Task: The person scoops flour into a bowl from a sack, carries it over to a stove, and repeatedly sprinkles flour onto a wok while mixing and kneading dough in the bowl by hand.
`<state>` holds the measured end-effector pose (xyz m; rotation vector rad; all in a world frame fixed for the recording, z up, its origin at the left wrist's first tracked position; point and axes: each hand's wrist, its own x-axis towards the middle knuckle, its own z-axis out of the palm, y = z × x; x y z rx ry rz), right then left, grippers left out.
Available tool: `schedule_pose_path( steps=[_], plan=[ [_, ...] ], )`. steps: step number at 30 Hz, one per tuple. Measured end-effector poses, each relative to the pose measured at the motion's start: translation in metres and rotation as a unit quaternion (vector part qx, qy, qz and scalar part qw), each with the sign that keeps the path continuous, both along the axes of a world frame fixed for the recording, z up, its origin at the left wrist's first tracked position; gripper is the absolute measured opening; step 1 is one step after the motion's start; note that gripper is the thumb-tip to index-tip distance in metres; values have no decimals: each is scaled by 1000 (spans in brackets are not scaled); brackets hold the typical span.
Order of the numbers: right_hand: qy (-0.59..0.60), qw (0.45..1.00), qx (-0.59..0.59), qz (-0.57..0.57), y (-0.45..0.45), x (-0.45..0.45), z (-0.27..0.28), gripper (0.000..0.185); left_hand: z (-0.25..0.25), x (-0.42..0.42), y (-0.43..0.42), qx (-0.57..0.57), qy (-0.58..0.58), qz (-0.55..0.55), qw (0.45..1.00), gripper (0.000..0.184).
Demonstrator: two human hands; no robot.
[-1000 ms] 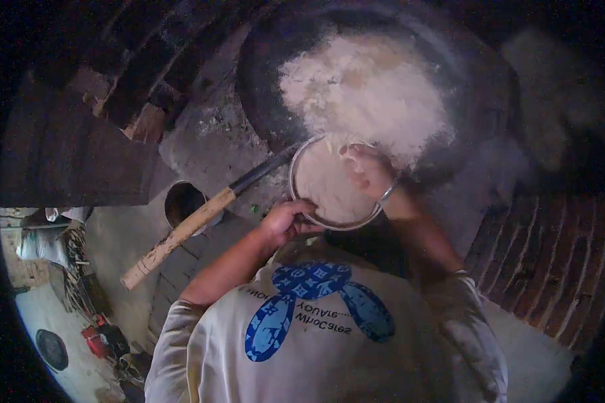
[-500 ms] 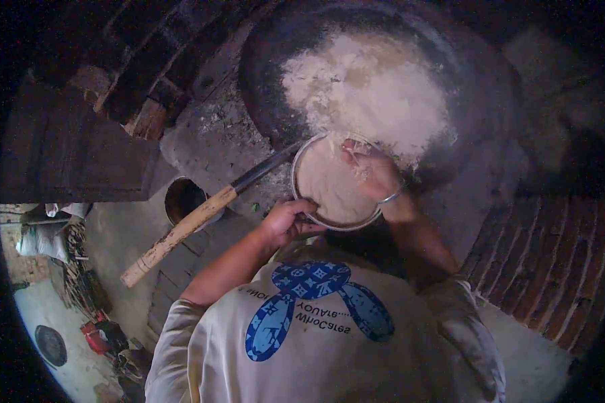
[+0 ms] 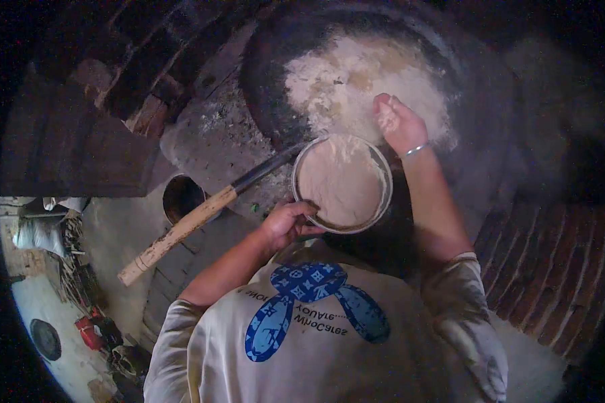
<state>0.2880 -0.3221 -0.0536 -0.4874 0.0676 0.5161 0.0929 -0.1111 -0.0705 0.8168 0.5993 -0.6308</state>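
Note:
A round bowl of pale powder sits low in front of my chest. My left hand grips its lower left rim, thumb over the edge. Beyond the bowl, a large dark pan holds a wide spread of pale powder. Over the right part of that spread is my right hand, a metal bangle on its wrist. Its fingers are curled together with pale powder on them. Left of the bowl lies a tool with a wooden handle and a dark shaft reaching to the bowl's rim.
A dark round container stands behind the wooden handle. Stacked bricks are at the upper left, and a brick surface is at the right. White sacks, sticks and a red object lie at the far left.
My right hand has moved from inside the bowl up and right, over the powder in the pan. The bowl's powder is now uncovered. My left hand keeps its hold on the rim.

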Motion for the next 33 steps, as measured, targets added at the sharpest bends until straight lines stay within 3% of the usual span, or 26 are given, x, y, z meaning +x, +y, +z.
schedule_pose_path(
  steps=[2,6,7,8,11,12,14,17,21,22,23,24,25,26,27,28,29,30,31,32,33],
  plan=[
    [-8,991,-117,-67,3,18,-2,25,-5,0,4,4,-16,-31,999,31],
    [39,984,-103,-140,5,51,0,20,-7,0,12,11,-24,-33,999,30],
    [-6,1000,1,6,-6,65,-10,16,-8,0,14,4,-19,-31,999,30],
    [-50,982,106,151,-14,76,-18,15,-8,1,16,-3,-15,-30,999,29],
    [-83,985,58,139,-18,94,-25,11,4,4,20,26,-16,-18,999,27],
    [-82,985,58,141,-3,88,-5,11,4,5,23,25,-16,-17,999,27],
    [89,982,-103,-133,29,75,36,11,4,5,28,26,-24,-25,999,26],
    [22,971,-172,-166,47,63,54,9,5,4,32,45,5,-29,999,26],
    [-32,973,-171,-153,25,103,6,12,-1,1,39,21,2,-50,999,26],
    [-60,987,-144,31,3,134,-14,17,2,1,39,38,-5,-39,999,26],
    [-85,967,-111,211,-8,148,-25,22,3,0,39,54,-12,-29,998,26],
    [-84,967,-112,211,3,137,-8,22,-1,-2,42,53,-11,-29,998,26],
    [-81,933,-330,118,26,114,29,25,-8,-5,45,46,-4,-32,998,24],
    [-73,845,-530,19,39,100,49,29,-13,-7,47,40,4,-34,999,23],
    [-72,844,-531,19,36,105,27,29,-11,-9,48,39,5,-34,999,23],
    [-210,724,-656,-38,30,115,-7,30,-7,-12,48,44,-3,-36,998,21],
    [-338,565,-747,-92,26,119,-28,31,-5,-14,48,50,-10,-38,998,20],
    [-349,578,-737,22,31,88,-8,29,-9,-17,49,48,-9,-38,998,20],
    [-354,583,-718,137,41,41,15,27,-13,-19,50,113,-96,-64,987,20],
    [-602,427,-658,151,47,12,9,23,-16,-21,50,176,-181,-88,964,20],
    [-574,396,-660,279,56,-10,-6,21,-11,-20,50,175,-181,-88,964,20]
  ],
)
